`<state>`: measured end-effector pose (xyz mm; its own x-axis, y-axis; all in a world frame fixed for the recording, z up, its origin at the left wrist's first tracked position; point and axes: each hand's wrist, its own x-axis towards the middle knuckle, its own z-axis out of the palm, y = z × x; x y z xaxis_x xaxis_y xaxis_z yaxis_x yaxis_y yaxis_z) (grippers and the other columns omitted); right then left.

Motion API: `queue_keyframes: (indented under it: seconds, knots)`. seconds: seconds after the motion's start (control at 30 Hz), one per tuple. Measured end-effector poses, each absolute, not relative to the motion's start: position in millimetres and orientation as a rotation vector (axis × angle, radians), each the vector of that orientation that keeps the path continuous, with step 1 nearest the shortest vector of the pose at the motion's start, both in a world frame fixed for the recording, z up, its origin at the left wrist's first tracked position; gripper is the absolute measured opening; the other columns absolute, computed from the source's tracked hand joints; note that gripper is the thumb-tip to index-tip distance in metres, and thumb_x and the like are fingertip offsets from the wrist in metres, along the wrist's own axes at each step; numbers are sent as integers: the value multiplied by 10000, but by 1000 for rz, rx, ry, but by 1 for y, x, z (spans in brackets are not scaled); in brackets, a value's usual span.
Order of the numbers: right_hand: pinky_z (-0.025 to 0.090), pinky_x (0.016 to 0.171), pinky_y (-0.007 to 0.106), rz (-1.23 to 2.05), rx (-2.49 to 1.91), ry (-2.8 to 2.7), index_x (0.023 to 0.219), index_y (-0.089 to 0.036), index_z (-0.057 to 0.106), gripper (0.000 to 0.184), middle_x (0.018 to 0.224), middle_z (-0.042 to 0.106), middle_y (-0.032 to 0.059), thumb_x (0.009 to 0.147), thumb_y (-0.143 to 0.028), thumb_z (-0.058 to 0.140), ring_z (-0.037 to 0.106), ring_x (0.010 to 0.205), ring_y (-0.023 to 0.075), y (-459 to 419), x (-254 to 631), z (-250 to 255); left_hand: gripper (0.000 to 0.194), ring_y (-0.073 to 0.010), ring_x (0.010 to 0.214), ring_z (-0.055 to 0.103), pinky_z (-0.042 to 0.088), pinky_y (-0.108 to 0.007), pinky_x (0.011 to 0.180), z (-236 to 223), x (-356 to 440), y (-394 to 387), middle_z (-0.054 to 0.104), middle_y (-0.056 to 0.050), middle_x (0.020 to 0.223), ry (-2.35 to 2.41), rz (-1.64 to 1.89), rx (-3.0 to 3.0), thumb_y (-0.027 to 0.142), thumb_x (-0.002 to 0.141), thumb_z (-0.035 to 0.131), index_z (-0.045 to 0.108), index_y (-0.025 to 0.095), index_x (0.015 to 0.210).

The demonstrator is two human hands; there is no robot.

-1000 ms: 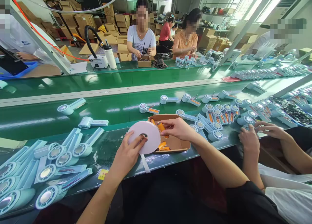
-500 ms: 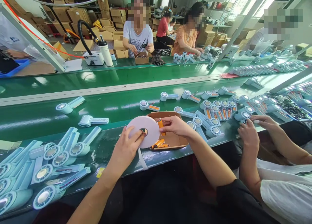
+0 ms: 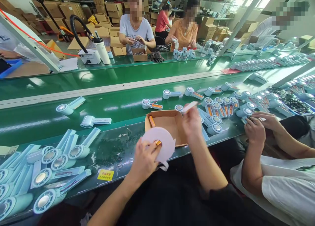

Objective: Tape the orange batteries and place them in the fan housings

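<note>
My left hand [image 3: 147,155] grips a flat roll of white tape [image 3: 165,141], with fingers reaching into its centre hole. The roll's loose end [image 3: 163,167] curls below it. My right hand [image 3: 192,122], smeared by motion, is raised at the right edge of a cardboard box [image 3: 177,129]. It pinches a white strip [image 3: 190,107] that sticks out to the upper right. Whether anything else is inside that hand is hidden. An orange battery [image 3: 152,121] lies at the box's left side; the roll covers part of the box.
Light-blue handheld fans [image 3: 50,155] are heaped at left; several more [image 3: 218,108] with orange batteries crowd the right. Two fans [image 3: 71,105] lie on the green belt [image 3: 118,104]. A co-worker's hands [image 3: 256,129] work close at right. A yellow label [image 3: 105,174] marks the bench edge.
My left hand has brought the roll down and to the right. My right hand has lifted away from the roll, and a white strip now shows in it instead of the orange battery.
</note>
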<state>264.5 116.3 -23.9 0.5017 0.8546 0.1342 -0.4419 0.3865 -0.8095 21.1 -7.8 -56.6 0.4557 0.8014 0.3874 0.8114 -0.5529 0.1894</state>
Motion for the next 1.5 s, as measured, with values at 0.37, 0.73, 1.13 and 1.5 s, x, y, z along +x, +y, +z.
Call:
queue_keyframes:
  seconds: [0.37,0.73,1.13,1.5]
  knots:
    - [618,671,281,908,-1019,-669,1095,-343,669,496,963,775,-4,704,-409,966,769,926,208,43,339,-37,383,-284,1219,646,527,-391,1052,18,65,180,755,-74,1299,-1477,-223,-3166,483,1013,604,757,273,1294]
    - [584,592,306,870,-1120,-672,747,-262,475,508,896,793,35,721,-440,950,764,785,232,30,363,-45,480,-309,1288,608,526,-554,1079,-14,189,330,620,-145,1433,-1660,-132,-2878,465,1007,668,623,196,1403]
    - [627,760,355,1111,-1076,-1062,980,-294,586,610,872,762,-20,564,-457,1002,727,807,200,110,306,-8,312,-308,1132,676,514,-425,1082,-5,-61,301,718,-94,1272,-1814,-230,-2751,273,806,574,838,226,967]
    - [581,771,322,928,-1248,-1895,1125,-224,732,416,845,760,1,798,-474,784,696,747,166,257,174,-21,348,-213,1007,710,556,-385,963,-59,-75,275,772,-79,1098,-1995,-468,-2946,476,1013,597,760,169,1020]
